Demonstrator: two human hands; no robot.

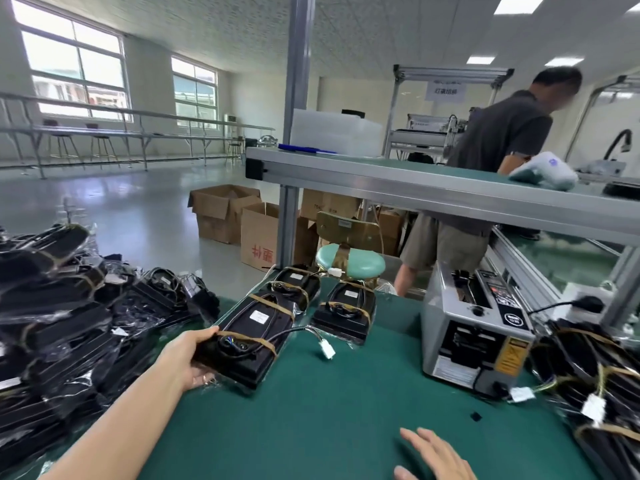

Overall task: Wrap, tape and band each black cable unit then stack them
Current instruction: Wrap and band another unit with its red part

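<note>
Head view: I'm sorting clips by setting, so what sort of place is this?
Probably a factory packing line: a green bench, heaps of wrapped black units, a tape dispenser and cartons on the floor.

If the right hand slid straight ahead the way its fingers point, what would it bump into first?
Probably nothing soon: the right hand points up-left over bare green mat. Farther on, likely the white plug, though depth is unclear.

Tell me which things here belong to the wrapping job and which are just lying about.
Job: banded unit held by left hand; unit piles left and right; tape dispenser.
Lying about: cardboard boxes; stool; white bag.
</note>
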